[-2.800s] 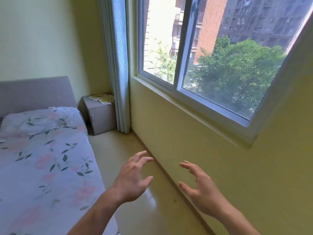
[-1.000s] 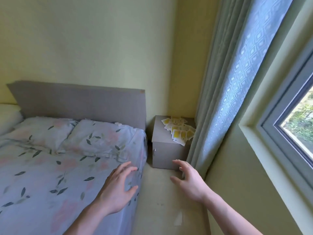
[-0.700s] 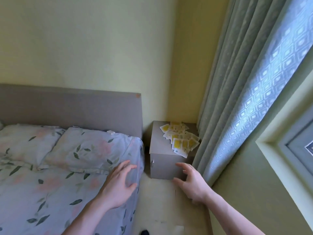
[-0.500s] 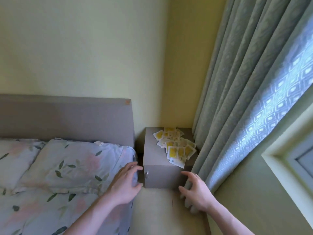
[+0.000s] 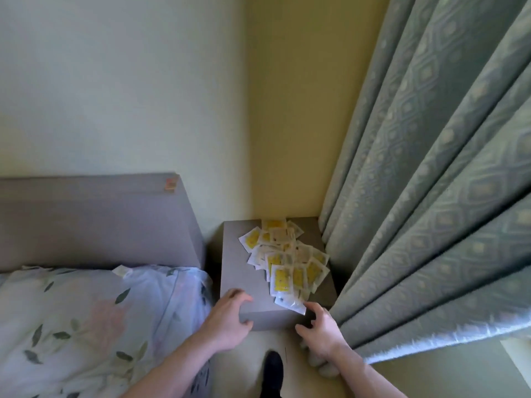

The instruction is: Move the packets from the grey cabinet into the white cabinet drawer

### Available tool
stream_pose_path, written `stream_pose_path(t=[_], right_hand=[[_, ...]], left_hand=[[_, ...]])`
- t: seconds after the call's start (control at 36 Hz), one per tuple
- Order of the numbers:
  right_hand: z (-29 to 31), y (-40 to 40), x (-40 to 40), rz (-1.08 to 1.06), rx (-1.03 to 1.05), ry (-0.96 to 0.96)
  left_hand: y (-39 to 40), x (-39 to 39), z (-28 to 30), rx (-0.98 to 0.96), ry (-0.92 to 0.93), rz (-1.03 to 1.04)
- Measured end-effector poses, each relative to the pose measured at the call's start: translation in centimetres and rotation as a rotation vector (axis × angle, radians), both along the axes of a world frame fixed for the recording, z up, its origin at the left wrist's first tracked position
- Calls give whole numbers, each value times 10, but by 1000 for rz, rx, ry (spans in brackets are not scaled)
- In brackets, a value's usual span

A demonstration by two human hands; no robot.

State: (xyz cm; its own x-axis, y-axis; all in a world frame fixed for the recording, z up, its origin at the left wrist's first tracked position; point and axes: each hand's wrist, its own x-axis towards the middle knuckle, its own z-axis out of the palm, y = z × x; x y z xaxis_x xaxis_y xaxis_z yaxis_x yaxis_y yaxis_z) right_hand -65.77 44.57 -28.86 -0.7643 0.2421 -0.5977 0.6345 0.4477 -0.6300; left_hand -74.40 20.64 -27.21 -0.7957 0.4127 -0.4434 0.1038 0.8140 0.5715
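- Nearest to you, a dark shoe (image 5: pixel 273 369) stands on the pale floor (image 5: pixel 247 366) between your two forearms
- Your left hand (image 5: pixel 227 323) rests on the near left corner of the grey cabinet (image 5: pixel 244 271), fingers spread and bent over the top edge, thumb on the front face; it holds nothing
- Your right hand (image 5: pixel 321 331) hovers at the near right corner of the cabinet, fingers apart and loosely curled, empty; its fingertips are just beside the lowest packet, and you cannot tell whether they touch it
- The packets (image 5: pixel 287 262), white with yellow centres, lie in a loose overlapping heap on the right half of the cabinet top, running from the back edge to the front, where one overhangs the edge
- The curtain (image 5: pixel 431 196) hangs in heavy folds hard against the cabinet's right side, crowding your right hand and the heap
- On the left, a floral pillow (image 5: pixel 100 320) on the bed lies close to the cabinet's left side, leaving only a narrow gap
- Behind the pillow the grey headboard (image 5: pixel 94 219) rises against the wall (image 5: pixel 129 81)
- The white cabinet drawer is out of view
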Motion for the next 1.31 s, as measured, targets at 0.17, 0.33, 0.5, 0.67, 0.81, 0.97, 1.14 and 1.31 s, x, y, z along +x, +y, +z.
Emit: stream_pose_path(t=[0.17,0.33,0.5,0.67,0.81,0.97,1.14,1.31], right_hand=[[-41,27,-70,-48,63,-52],[-99,38,-112,-130,77,-141],[-159,47,-132,-273,103,-188],[-221,46,-139,-370,150,-196],[-263,42,-145,-493,157,-197],[-296,38,-145,-611,151,-184],[-301,38,-145,-674,139,-90],[-303,41,-143,-582,173,-6]], left_hand=[[32,-64,-46,-80,-115,36],[63,-110,-99,-113,-205,82],[96,-144,-159,-104,-268,119],[125,-163,-219,-106,-314,223],[139,-162,-260,-156,-340,266],[155,-155,-288,-141,-363,383],[160,-155,-296,-83,-420,466],[159,-169,-287,16,-456,602]])
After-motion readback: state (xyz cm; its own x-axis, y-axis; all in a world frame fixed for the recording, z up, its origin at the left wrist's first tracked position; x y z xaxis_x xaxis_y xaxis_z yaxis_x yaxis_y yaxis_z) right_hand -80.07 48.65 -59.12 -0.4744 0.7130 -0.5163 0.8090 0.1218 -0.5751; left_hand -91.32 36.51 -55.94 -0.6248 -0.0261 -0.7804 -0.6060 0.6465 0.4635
